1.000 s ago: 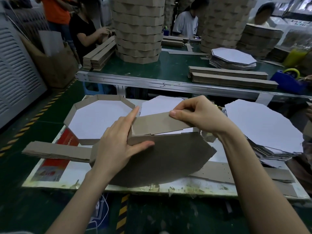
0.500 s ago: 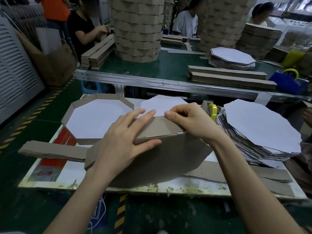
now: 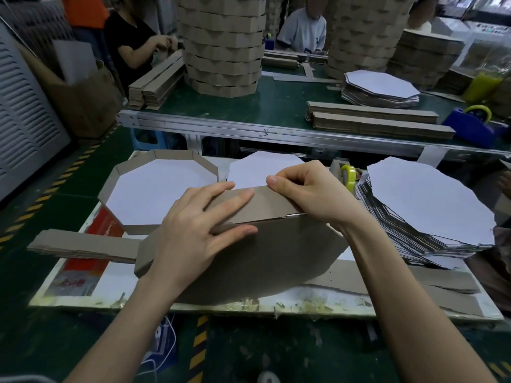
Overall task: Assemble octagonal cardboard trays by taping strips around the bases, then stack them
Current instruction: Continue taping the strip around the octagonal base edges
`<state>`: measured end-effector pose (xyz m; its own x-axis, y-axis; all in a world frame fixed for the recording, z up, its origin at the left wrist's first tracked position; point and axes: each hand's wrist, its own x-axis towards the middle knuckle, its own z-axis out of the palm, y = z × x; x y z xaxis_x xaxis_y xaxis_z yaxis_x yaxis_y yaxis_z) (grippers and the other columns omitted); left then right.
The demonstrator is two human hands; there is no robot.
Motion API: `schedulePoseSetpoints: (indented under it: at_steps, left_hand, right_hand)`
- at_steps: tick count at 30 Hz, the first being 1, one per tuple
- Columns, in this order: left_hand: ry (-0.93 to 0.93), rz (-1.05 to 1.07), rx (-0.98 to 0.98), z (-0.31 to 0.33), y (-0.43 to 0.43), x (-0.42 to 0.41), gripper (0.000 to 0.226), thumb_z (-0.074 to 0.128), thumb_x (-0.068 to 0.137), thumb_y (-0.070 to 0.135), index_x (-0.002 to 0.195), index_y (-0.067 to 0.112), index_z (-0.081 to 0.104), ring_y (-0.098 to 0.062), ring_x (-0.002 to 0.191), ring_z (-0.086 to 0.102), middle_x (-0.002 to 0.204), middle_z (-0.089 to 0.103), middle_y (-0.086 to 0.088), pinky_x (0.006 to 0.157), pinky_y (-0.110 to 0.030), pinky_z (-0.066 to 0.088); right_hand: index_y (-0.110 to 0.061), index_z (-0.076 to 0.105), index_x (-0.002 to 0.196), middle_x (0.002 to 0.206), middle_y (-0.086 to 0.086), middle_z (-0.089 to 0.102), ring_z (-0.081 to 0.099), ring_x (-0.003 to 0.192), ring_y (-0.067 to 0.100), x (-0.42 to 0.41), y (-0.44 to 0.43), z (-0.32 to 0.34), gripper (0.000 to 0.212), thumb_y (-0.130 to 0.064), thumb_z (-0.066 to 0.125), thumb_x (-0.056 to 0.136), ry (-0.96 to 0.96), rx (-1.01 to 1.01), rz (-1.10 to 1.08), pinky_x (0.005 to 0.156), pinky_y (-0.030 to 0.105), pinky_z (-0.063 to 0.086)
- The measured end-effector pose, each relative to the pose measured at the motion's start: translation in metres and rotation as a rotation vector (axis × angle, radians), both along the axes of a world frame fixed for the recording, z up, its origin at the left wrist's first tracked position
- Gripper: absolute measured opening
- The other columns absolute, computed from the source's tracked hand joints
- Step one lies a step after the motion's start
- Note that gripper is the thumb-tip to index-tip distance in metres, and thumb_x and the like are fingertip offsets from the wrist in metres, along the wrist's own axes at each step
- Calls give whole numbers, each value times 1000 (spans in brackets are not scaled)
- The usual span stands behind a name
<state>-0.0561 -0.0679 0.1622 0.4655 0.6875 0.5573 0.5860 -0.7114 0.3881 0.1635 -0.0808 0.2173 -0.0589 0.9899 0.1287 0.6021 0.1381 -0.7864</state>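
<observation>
A finished tray [image 3: 154, 189] sits back left on the board [image 3: 193, 306], with a stack [image 3: 431, 205] of white bases at right and spare strips [image 3: 83, 246] at left. The tape roll [image 3: 349, 175] peeks out behind the right hand [image 3: 307, 192]. The base [image 3: 262, 261] stands tilted mid-board, brown side out. The left hand [image 3: 193, 233] presses flat, fingers straight, on the strip [image 3: 265, 205] along its top edge, and the right hand pinches that strip.

Only one camera here, a wide-angle one on the person's head, facing forward and down. It's really close: left hand [image 3: 193, 233] and right hand [image 3: 312, 194] fill the middle, over the near surface [image 3: 119, 275], with the green surface [image 3: 276, 106] farther back.
</observation>
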Motion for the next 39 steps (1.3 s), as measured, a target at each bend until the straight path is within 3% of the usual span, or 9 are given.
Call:
schedulePoseSetpoints:
  at_steps: [8, 12, 16, 20, 25, 31, 33, 35, 39]
  left_hand:
    - [8, -7, 36, -1, -2, 0, 44, 43, 90, 59, 129, 38, 52, -27, 115, 54, 132, 59, -3, 86, -42, 50]
    - [75, -23, 80, 2, -2, 1, 38, 42, 94, 54, 128, 43, 55, -27, 122, 51, 136, 57, 1, 89, -43, 44]
    - [83, -2, 53, 6, -2, 3, 35, 43, 95, 49, 127, 45, 56, -28, 124, 49, 134, 58, 1, 90, -45, 42]
    - [125, -7, 37, 9, -4, 9, 36, 43, 93, 50, 124, 45, 61, -26, 128, 47, 130, 61, 3, 95, -43, 39]
    - [140, -48, 14, 15, -4, 16, 34, 42, 93, 53, 124, 48, 55, -22, 114, 54, 125, 62, 2, 86, -39, 44]
    - [100, -78, 10, 15, 3, 19, 34, 44, 91, 54, 121, 46, 58, -25, 109, 56, 124, 63, 3, 83, -43, 46]
    - [79, -65, -18, 16, 8, 22, 35, 44, 90, 53, 120, 43, 60, -25, 108, 56, 124, 64, 2, 83, -43, 46]
    - [69, -45, -42, 16, 12, 26, 36, 44, 90, 54, 119, 42, 61, -24, 108, 56, 123, 64, 2, 83, -42, 46]
    - [90, -14, -89, 19, 18, 34, 36, 42, 89, 56, 119, 45, 58, -23, 112, 55, 125, 63, 3, 85, -42, 45]
  right_hand:
    - [-11, 75, 84, 74, 7, 70, 53, 65, 8, 2, -4, -8, 30, -31, 58, 99, 12, -28, 8, 62, 28, 43]
    - [-9, 76, 93, 88, 9, 75, 63, 75, 16, 4, -7, -5, 27, -28, 58, 99, -28, -14, 16, 74, 33, 52]
    - [-13, 72, 107, 102, -4, 73, 64, 95, 9, 4, -15, -8, 21, -21, 54, 101, -111, 62, 35, 84, 20, 48]
    - [-9, 72, 108, 102, -2, 73, 64, 98, 13, 6, -20, -16, 26, -22, 49, 103, -100, 29, 41, 86, 24, 48]
    - [-9, 74, 105, 98, -4, 73, 62, 88, 4, 15, -20, -15, 23, -19, 53, 102, -12, 32, 12, 79, 16, 46]
    - [-19, 75, 103, 99, -7, 75, 65, 93, 4, 25, -13, -19, 19, -25, 57, 100, 34, -29, 79, 84, 21, 51]
    - [-24, 75, 99, 97, -11, 74, 64, 92, 0, 38, -2, -25, 17, -26, 58, 99, 250, -49, -27, 85, 21, 52]
    - [-21, 74, 100, 92, -11, 71, 62, 92, 4, 65, 16, -38, 17, -22, 57, 99, 477, -25, -298, 86, 28, 57]
    - [-13, 65, 109, 81, -1, 54, 52, 76, 19, 141, 49, -91, 22, -11, 46, 98, 403, -143, -785, 70, 33, 49]
